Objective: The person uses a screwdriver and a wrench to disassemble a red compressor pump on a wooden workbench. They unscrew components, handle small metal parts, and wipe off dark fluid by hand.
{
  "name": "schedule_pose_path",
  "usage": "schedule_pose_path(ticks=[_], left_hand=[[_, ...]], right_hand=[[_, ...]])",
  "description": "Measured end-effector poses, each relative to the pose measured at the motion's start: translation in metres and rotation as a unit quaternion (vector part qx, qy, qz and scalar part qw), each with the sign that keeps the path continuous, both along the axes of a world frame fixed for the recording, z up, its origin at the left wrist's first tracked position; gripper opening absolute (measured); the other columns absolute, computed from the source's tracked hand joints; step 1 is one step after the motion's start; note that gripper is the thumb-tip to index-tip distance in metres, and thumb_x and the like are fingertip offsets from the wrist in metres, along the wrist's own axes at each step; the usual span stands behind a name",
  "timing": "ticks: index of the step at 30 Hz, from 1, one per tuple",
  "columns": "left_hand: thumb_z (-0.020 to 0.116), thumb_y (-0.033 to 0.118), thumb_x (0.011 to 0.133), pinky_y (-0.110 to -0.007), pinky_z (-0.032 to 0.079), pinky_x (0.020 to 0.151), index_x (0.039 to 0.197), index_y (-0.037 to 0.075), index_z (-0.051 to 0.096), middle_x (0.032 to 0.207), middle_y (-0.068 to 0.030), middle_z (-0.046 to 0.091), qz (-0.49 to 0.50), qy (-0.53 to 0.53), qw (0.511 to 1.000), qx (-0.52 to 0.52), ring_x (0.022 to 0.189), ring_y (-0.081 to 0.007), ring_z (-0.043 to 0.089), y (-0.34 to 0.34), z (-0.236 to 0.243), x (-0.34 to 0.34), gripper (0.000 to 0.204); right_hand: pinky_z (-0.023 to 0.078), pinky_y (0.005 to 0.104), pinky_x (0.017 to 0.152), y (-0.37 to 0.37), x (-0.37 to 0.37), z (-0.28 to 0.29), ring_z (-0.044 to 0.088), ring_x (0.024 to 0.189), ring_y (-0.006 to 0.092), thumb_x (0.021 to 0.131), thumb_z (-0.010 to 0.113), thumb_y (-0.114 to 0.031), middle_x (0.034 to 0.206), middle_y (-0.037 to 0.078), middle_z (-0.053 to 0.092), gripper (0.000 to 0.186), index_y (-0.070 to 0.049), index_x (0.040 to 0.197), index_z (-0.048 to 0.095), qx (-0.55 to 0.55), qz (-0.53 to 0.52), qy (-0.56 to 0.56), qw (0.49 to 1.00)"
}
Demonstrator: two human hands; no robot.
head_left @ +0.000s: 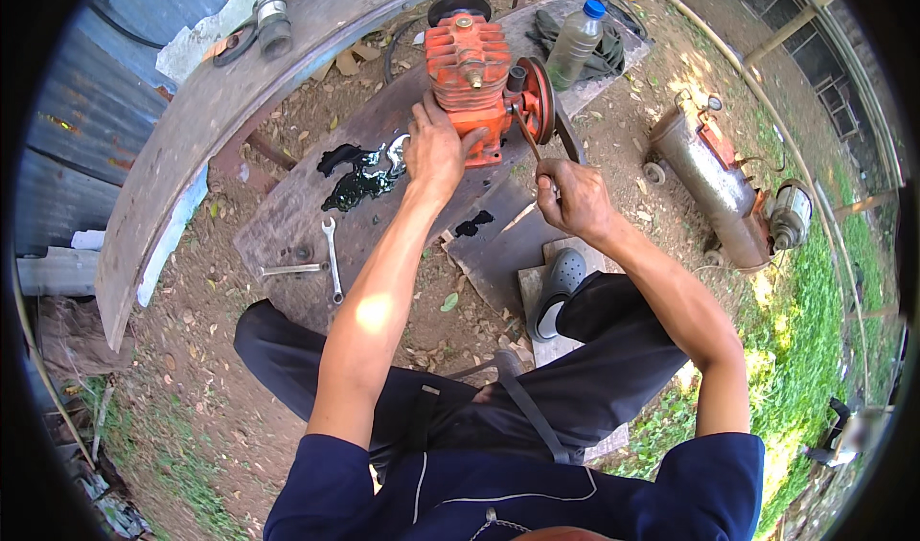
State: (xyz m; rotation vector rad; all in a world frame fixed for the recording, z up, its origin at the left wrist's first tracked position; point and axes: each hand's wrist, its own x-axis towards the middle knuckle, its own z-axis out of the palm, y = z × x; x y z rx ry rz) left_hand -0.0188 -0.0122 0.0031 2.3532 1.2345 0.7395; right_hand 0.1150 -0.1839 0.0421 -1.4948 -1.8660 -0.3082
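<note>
An orange-red air compressor pump with cooling fins stands upright on a dark board. My left hand grips its lower near side, fingers against the left face and thumb across the front. My right hand is closed round the near end of a slim metal wrench. The wrench's far end meets the pump's right side, close to the red pulley wheel; how it seats there is too small to tell. Two more wrenches, one upright and one lying crosswise, rest on the board's near left.
Black oil is spilled on the board left of the pump. A blue-capped plastic bottle stands behind the pulley. A rusty air tank with wheels lies on the right. A curved bench holding a hose runs along the left.
</note>
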Motion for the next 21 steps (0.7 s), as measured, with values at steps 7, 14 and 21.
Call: schedule_pose_path(ticks=[7, 14, 21], left_hand=[[0.079, 0.043, 0.076, -0.049, 0.05, 0.088, 0.139, -0.007, 0.029, 0.121, -0.026, 0.048, -0.009, -0.016, 1.0, 0.005, 0.111, -0.0431, 0.056, 0.001, 0.0, 0.0, 0.096], [0.079, 0.044, 0.077, -0.05, 0.05, 0.089, 0.139, -0.008, 0.028, 0.121, -0.0271, 0.048, -0.007, -0.001, 1.0, -0.013, 0.111, -0.0441, 0.055, 0.0, 0.003, -0.002, 0.096], [0.077, 0.048, 0.077, -0.049, 0.05, 0.09, 0.14, -0.009, 0.026, 0.122, -0.0272, 0.047, -0.012, 0.005, 1.0, -0.013, 0.112, -0.0441, 0.055, -0.001, 0.003, 0.001, 0.099]], right_hand=[[0.05, 0.0401, 0.052, 0.009, 0.021, 0.009, 0.063, 0.054, 0.0306, 0.089, 0.059, -0.01, 0.064, 0.013, 0.061, 0.008, -0.004, 0.092, 0.056, 0.017, -0.039, 0.014, 0.999], [0.049, 0.0377, 0.047, 0.086, 0.042, 0.071, 0.064, 0.051, 0.0281, 0.097, 0.055, -0.026, 0.062, 0.016, 0.064, 0.027, 0.0, 0.096, 0.059, -0.007, -0.203, 0.227, 0.952], [0.042, 0.0289, 0.041, 0.143, 0.101, 0.083, 0.054, 0.044, 0.0154, 0.093, 0.06, -0.038, 0.058, 0.007, 0.059, 0.042, 0.002, 0.085, 0.062, -0.178, -0.262, 0.505, 0.803]])
